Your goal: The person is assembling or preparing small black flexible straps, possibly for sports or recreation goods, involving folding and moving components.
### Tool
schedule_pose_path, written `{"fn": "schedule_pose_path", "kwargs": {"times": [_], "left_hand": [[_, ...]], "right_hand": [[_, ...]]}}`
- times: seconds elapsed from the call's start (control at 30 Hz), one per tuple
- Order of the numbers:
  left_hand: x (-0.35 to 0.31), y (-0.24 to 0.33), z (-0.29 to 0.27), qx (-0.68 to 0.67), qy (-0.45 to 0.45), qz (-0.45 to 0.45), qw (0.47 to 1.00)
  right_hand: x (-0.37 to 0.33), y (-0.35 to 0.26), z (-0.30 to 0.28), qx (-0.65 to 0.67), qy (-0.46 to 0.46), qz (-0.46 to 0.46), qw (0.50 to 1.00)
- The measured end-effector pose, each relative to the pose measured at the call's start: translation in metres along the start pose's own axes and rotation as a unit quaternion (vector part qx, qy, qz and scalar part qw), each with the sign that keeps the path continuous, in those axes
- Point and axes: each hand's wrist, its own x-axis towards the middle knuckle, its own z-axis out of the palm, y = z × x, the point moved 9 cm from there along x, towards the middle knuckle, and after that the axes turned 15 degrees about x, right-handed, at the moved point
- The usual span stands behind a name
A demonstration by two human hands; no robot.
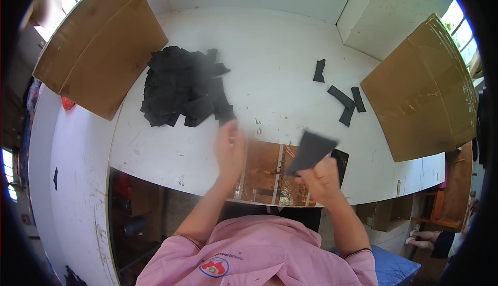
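My right hand (322,181) is closed on the narrow end of a black cloth piece (313,150), which flares out wider above the fingers and is slightly blurred. It is raised over a brown taped cardboard sheet (262,166) at the table's front edge. My left hand (230,146) is smeared by motion. Its fingertips meet the lower end of a black strip at the right side of a big heap of black cloth pieces (179,86); whether they grip it is not clear. Several smaller folded black pieces (341,98) lie apart on the right of the white table.
Cardboard boxes stand at the left (98,47) and right (425,89) of the white tabletop (270,63). A dark flat object (340,162) lies beside my right hand. Open shelves (136,218) are below the table at left. Another person's legs (428,239) show at far right.
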Motion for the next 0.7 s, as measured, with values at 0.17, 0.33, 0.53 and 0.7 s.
{"fn": "schedule_pose_path", "kwargs": {"times": [0.17,0.33,0.53,0.7], "left_hand": [[0.056,-0.092,0.010,0.315,0.031,-0.056,0.947],[0.041,-0.102,0.012,0.097,-0.055,-0.056,0.992],[-0.020,-0.043,-0.003,-0.138,-0.227,-0.067,0.962],[-0.081,-0.002,0.013,-0.208,-0.436,-0.089,0.871]], "right_hand": [[0.018,0.056,-0.081,0.109,0.307,0.114,0.938],[-0.056,0.083,-0.027,0.080,0.236,0.211,0.945],[-0.068,0.081,0.060,0.192,0.055,0.255,0.946],[-0.058,0.072,0.068,0.367,0.145,0.237,0.888]]}}
